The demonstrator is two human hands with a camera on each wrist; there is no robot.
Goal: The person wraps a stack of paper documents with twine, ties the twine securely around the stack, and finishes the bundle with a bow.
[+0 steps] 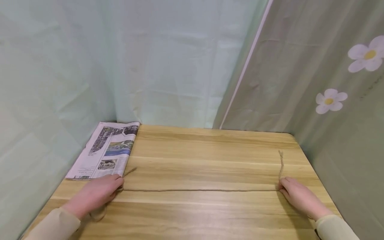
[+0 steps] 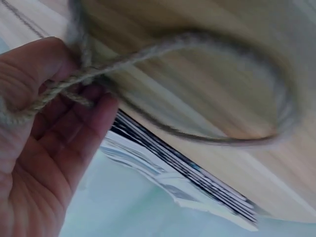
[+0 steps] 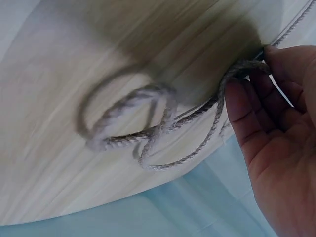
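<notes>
A length of brown twine (image 1: 198, 190) runs nearly straight across the wooden table between both hands. My left hand (image 1: 103, 188) pinches it at the left, beside the near corner of a folded newspaper (image 1: 120, 160). A short end pokes out beyond those fingers, and a loop of the twine (image 2: 173, 44) hangs from the hand in the left wrist view. On the right, my right hand (image 1: 300, 196) pinches the twine between thumb and fingers. One tail points away toward the far edge; curled twine (image 3: 118, 142) lies beside the hand in the right wrist view.
The wooden table (image 1: 210, 156) is bounded by pale green curtains (image 1: 168, 66) at the back and left. A darker curtain with white flowers (image 1: 330, 100) hangs along the right edge. Stacked folded layers (image 2: 182, 173) of the newspaper show from the side.
</notes>
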